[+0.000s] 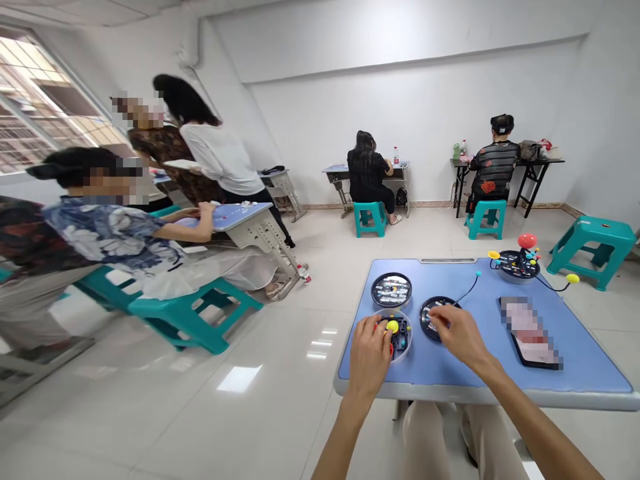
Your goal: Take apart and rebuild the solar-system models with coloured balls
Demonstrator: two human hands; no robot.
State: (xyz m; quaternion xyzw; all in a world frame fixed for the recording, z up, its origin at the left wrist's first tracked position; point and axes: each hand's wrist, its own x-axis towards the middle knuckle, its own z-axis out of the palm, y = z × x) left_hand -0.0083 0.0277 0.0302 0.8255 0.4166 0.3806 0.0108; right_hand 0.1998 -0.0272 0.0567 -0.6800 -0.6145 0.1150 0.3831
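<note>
My left hand [370,350] reaches over the near left of the desk into a clear round tub [411,347] of small parts. Its fingers are apart and slightly bent, with a yellow ball [393,327] at their tips. My right hand [457,330] is closed in a pinch over a small black printed disc base [429,327]; whatever lies between the fingertips is too small to make out. From this base a thin dark wire rises to the right, ending in a teal ball [479,274]. Behind the tub lies another black printed disc [391,290] in a round rim.
A model with a red ball [527,241] and wire arms stands at the desk's far right. A phone [531,333] lies on the blue desktop [470,373]. A teal stool [593,247] stands beyond the desk. Several people sit or stand at other desks.
</note>
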